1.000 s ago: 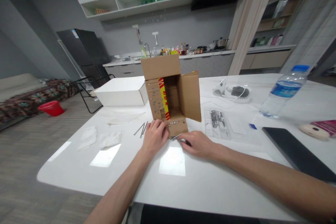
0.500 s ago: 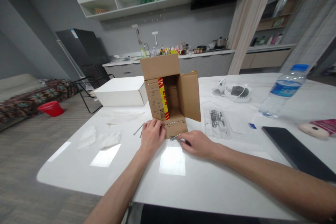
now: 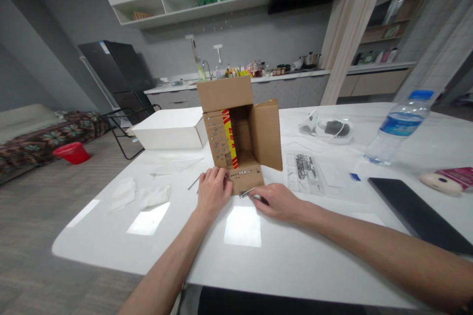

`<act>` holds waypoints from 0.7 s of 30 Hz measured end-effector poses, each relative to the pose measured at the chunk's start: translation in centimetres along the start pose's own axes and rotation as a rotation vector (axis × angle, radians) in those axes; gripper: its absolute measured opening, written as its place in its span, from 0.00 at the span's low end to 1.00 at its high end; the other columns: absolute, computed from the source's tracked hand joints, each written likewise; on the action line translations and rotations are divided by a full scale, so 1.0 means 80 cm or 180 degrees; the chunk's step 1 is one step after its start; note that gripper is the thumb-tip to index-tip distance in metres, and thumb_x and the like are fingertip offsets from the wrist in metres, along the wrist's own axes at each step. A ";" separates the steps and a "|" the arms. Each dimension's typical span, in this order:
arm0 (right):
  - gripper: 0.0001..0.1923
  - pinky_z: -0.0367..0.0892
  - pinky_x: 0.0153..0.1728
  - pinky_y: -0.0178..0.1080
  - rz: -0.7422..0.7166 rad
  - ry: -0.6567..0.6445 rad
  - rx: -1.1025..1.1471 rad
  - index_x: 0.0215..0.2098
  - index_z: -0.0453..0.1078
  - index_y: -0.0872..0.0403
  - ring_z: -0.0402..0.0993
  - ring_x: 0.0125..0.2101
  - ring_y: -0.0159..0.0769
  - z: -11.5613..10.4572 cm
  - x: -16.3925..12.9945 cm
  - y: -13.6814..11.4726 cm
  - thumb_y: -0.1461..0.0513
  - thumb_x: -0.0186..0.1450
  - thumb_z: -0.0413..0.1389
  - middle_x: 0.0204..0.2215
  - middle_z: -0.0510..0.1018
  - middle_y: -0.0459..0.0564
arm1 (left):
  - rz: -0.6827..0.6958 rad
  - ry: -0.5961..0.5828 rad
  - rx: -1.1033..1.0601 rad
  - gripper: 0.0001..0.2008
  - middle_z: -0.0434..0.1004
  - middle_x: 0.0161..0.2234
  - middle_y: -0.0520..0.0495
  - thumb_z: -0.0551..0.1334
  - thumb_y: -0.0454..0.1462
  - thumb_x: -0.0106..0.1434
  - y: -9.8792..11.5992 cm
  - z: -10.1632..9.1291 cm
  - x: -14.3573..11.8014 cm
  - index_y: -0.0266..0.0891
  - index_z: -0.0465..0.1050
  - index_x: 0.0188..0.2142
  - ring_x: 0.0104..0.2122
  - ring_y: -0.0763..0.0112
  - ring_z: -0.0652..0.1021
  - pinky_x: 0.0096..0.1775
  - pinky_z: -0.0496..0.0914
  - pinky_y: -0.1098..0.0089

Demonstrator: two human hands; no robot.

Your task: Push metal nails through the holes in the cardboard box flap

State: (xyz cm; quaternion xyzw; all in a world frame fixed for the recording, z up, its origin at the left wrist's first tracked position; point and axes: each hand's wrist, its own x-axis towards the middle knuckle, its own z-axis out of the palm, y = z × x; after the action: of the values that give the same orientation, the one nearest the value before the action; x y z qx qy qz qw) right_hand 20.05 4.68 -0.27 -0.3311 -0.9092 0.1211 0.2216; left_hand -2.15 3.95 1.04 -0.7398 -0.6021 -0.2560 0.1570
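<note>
nail [image 3: 247,192] btwn r hand [image 3: 275,201] fingers [image 3: 255,198]

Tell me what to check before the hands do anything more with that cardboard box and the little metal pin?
1. Left hand resting on the cardboard box lower flap: ok.
2. Right hand pinching the metal pin: ok.
3. Pin tip meeting the flap edge: cannot tell, too small.
4. Box standing steady on the table: ok.
5. Spare nails lying near the left hand: ok.
6. Water bottle far from both hands: ok.
</note>
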 end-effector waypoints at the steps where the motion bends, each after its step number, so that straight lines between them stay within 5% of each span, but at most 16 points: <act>1: 0.13 0.66 0.34 0.37 -0.0002 0.0000 0.0000 0.44 0.76 0.52 0.77 0.31 0.36 0.001 0.000 0.001 0.63 0.65 0.51 0.34 0.82 0.48 | -0.0001 0.0004 0.0002 0.05 0.75 0.36 0.46 0.54 0.33 0.61 0.000 0.000 0.000 0.42 0.67 0.36 0.40 0.59 0.73 0.43 0.62 0.59; 21: 0.13 0.67 0.35 0.37 0.0019 0.0000 -0.0019 0.44 0.76 0.52 0.77 0.32 0.36 -0.001 0.000 -0.001 0.63 0.65 0.51 0.34 0.82 0.48 | -0.0063 0.0061 0.0036 0.04 0.76 0.36 0.46 0.55 0.33 0.61 -0.001 0.001 0.000 0.42 0.67 0.35 0.39 0.60 0.73 0.43 0.62 0.59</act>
State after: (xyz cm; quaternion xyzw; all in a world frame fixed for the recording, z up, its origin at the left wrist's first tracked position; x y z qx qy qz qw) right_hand 20.06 4.59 -0.16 -0.3345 -0.9085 0.1190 0.2203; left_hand -2.19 4.00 0.95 -0.7305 -0.6092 -0.2612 0.1643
